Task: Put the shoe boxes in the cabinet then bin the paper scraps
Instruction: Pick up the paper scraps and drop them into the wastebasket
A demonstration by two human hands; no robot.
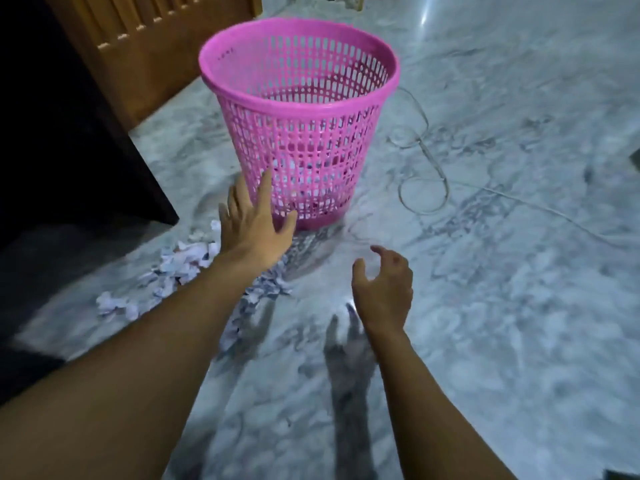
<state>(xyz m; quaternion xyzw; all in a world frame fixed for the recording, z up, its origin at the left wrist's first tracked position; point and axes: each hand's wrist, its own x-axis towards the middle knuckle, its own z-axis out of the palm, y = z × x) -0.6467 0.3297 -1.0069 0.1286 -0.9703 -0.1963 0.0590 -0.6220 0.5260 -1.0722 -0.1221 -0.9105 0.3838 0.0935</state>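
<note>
The paper scraps (pixel 180 268) lie in a loose heap on the floor (pixel 485 306), just to the near left of the bin (pixel 301 133) and partly hidden under the left forearm. Through the mesh at the bottom of the bin I can make out pale shapes, so I judge that some scraps are already in, but most of the heap is not yet binned.

No shoe boxes are in view, so I can't confirm that step.

The left hand (pixel 251 226) is spread wide with straight fingers at the bin's lower wall; I can't tell whether it is touching. The right hand (pixel 384 289), nearer me than the bin, is loosely curled and holds nothing.

A thin cord (pixel 422 181) loops to the bin's right.
</note>
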